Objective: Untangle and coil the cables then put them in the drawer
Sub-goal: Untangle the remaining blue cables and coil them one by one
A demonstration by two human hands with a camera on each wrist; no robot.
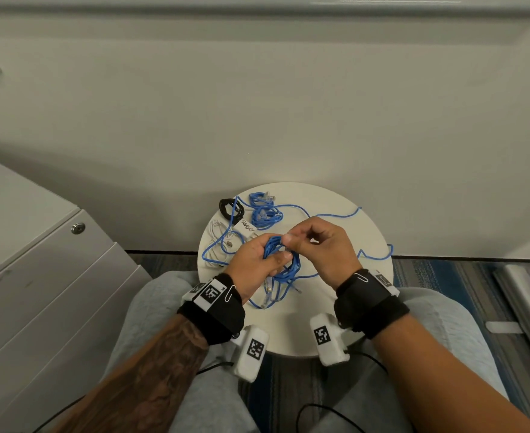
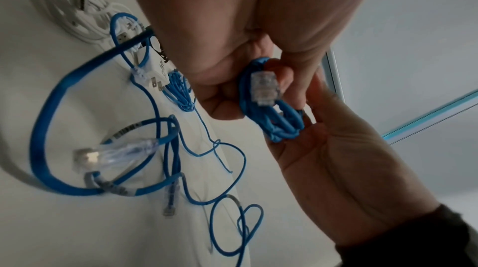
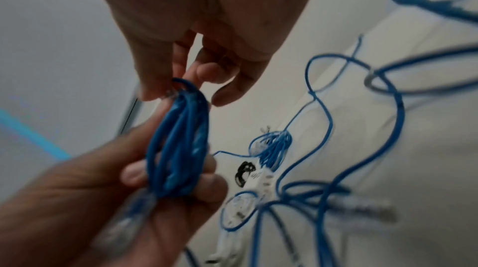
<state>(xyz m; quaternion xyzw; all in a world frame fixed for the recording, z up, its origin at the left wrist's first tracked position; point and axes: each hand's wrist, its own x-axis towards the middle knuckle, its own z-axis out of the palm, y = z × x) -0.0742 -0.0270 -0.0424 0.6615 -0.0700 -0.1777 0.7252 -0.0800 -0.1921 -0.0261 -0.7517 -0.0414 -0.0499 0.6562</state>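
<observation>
A small coil of blue network cable (image 1: 281, 260) (image 2: 274, 124) (image 3: 178, 148) is held just above the round white table (image 1: 351, 232). My left hand (image 1: 274, 260) (image 2: 258, 97) grips the coil's lower part, thumb across the strands, and a clear plug (image 2: 265, 89) lies against them. My right hand (image 1: 290, 238) (image 3: 181, 89) pinches the top of the coil between thumb and fingertips. More blue cable (image 1: 329, 214) trails loose and tangled over the table, with plug ends (image 1: 268, 290) hanging below the coil. The grey drawer cabinet (image 1: 38, 276) stands at the left, its drawers closed.
At the table's back lie a bundled blue cable (image 1: 262, 210), a black coil (image 1: 231, 208), a white charger plug (image 1: 247, 229) and a white cable (image 1: 218, 246). A wall runs right behind the table. My knees sit under its near edge.
</observation>
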